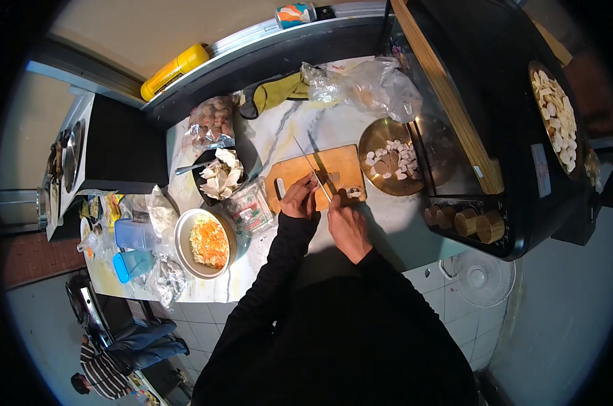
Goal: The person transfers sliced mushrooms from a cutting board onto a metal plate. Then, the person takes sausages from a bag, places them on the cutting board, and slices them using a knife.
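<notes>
A wooden cutting board [289, 170] lies on the marble-patterned counter in front of me. My right hand [349, 230] is closed around a knife [306, 154], its blade pointing away over the board. Close beside the blade, my left hand [300, 197] has its fingers pinched together over the board's near edge; what they hold is too small to make out. Small cut pieces [353, 193] lie on the board near my right fingers. To the right, a round metal plate [374, 183] carries many pale, greyish cut pieces [399, 169].
A pot [183, 252] of shredded orange and pale food stands left, near a black bowl [199, 181] of white wrappers. Plastic bags [381, 84] lie behind. A black oven [523, 101] bounds the right side. Another person [107, 365] is at lower left.
</notes>
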Motion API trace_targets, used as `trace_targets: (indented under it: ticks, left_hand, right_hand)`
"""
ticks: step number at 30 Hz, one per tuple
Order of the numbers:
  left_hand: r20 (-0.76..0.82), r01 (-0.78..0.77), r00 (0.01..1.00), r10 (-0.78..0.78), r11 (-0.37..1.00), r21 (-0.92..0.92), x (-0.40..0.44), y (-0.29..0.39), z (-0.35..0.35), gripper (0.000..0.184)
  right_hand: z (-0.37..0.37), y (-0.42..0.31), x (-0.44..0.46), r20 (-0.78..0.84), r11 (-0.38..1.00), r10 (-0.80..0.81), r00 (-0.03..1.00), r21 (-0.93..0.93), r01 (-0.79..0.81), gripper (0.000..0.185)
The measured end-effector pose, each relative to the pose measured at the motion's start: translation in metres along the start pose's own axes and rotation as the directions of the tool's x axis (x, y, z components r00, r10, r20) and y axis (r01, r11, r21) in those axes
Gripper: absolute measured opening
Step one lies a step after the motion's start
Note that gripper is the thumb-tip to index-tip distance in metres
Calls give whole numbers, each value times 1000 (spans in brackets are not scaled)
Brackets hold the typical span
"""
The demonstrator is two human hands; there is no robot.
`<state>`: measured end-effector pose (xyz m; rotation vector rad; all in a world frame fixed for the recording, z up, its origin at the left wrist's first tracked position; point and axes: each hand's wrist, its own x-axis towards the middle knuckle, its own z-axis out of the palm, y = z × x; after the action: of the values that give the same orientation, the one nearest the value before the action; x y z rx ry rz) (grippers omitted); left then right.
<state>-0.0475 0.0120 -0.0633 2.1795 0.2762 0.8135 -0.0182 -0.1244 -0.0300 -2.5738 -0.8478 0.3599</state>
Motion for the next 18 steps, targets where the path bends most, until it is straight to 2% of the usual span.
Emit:
trace_targets:
  ticks: [5, 8, 18]
  left_hand:
    - [-13, -36, 999, 36, 999, 3, -1, -3, 1, 12]
    - [-6, -25, 1000, 25, 1000, 10, 2, 0, 0, 12]
    - [-12, -5, 1000, 5, 1000, -9, 0, -3, 1, 14]
  right_hand:
    - [7, 5, 3, -18, 1000, -15, 1000, -14, 15, 15]
    - [-4, 2, 5, 25, 996, -50, 998, -67, 52, 13]
    - [7, 6, 6, -3, 999, -29, 1000, -25, 29, 13]
